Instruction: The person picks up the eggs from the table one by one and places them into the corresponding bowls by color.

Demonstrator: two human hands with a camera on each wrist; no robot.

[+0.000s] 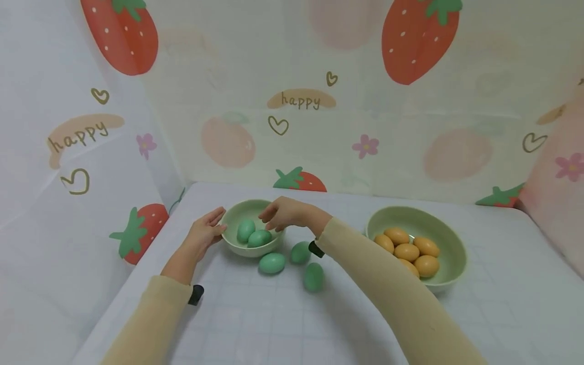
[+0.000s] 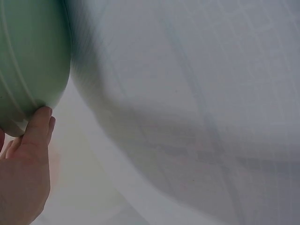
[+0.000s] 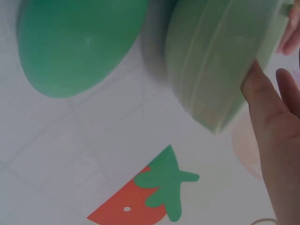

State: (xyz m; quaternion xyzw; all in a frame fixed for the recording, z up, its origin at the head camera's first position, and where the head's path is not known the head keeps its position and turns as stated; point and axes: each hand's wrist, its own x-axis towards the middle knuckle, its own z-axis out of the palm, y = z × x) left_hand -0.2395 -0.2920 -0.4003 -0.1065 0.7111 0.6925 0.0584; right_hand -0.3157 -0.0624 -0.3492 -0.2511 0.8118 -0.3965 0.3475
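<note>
My left hand (image 1: 205, 233) holds the small green bowl (image 1: 239, 249) at its left rim, thumb at the edge; in the left wrist view its fingers (image 2: 40, 124) lie on the outer wall. Two green eggs, one left (image 1: 246, 230) and one right (image 1: 259, 239), lie in this bowl. Over the bowl's right side, my right hand (image 1: 287, 213) hangs with fingers loosely bent downward and no egg showing between them. In the right wrist view the thumb (image 3: 262, 89) is right at the rim. Three green eggs, left (image 1: 271, 263), middle (image 1: 300, 252) and right (image 1: 314, 277), lie on the table outside it.
At the right stands a larger green bowl (image 1: 451, 253) with several orange eggs (image 1: 407, 252) in it, partly hidden by my right sleeve (image 1: 378, 279). A white table (image 1: 255, 324) with a faint grid lies beneath. Strawberry-printed sheets (image 1: 292, 61) rise behind and beside it.
</note>
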